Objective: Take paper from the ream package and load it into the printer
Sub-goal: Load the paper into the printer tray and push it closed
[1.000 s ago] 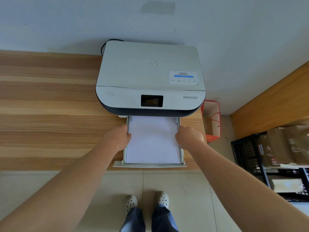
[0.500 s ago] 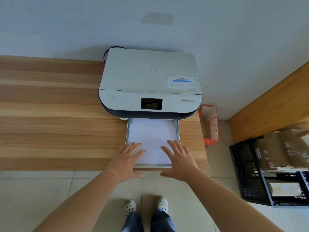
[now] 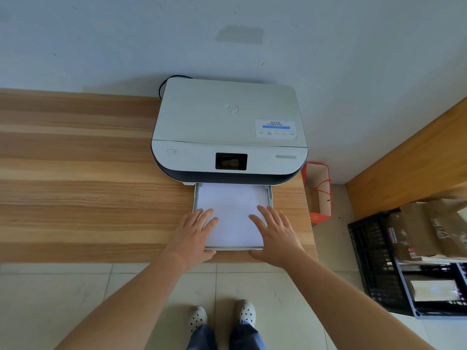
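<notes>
A white printer (image 3: pixel 228 127) with a dark base and a small screen stands on the wooden table (image 3: pixel 75 188) against the wall. Its paper tray (image 3: pixel 271 195) sticks out at the front and holds a stack of white paper (image 3: pixel 232 210). My left hand (image 3: pixel 193 234) lies flat with spread fingers on the tray's front left corner, thumb under the front edge. My right hand (image 3: pixel 276 233) lies flat on the front right corner in the same way. The ream package is not in view.
A red paper bag (image 3: pixel 319 192) stands on the floor to the right of the table. Further right, a black plastic crate (image 3: pixel 374 256) holds brown packages. A wooden panel (image 3: pixel 414 157) runs along the right. My feet (image 3: pixel 222 317) stand on the tiled floor below.
My hands left the tray's sides and now lie flat on its front end. The tray has slid further into the printer, so less of it sticks out.
</notes>
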Demonstrator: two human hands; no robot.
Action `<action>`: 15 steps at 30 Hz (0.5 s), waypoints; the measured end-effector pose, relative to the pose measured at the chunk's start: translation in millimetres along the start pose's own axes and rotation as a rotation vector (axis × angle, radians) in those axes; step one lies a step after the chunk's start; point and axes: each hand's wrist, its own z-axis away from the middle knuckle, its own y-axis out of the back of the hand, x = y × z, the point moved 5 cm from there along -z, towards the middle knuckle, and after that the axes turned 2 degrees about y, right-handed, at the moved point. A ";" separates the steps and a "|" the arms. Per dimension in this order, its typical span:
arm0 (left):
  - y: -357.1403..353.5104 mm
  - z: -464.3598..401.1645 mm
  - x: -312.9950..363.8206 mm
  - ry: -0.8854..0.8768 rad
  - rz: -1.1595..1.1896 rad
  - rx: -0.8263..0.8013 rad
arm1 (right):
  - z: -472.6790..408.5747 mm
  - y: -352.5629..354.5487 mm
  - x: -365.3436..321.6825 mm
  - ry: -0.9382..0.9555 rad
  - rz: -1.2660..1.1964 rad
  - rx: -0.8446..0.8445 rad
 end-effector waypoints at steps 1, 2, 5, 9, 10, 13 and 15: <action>0.7 -2.0 -0.7 0.005 -0.007 -0.003 | -1.8 1.6 0.7 -0.002 0.005 0.005; 1.3 -4.1 -1.1 0.010 -0.009 -0.005 | -3.9 3.0 1.4 -0.005 0.008 0.011; 2.2 -9.3 -4.0 0.032 0.001 -0.006 | -9.5 6.5 2.3 -0.019 0.017 0.029; 4.8 -16.6 -8.8 0.053 0.010 0.014 | -17.7 11.5 4.2 -0.034 0.022 0.049; 6.1 -18.9 -9.3 0.050 0.001 0.022 | -20.4 12.7 5.0 -0.036 0.030 0.050; 10.8 -26.3 -12.2 0.051 -0.003 0.050 | -29.2 17.6 7.3 -0.041 0.059 0.069; 13.6 -31.4 -14.9 0.053 -0.008 0.075 | -34.3 21.5 8.3 -0.047 0.068 0.084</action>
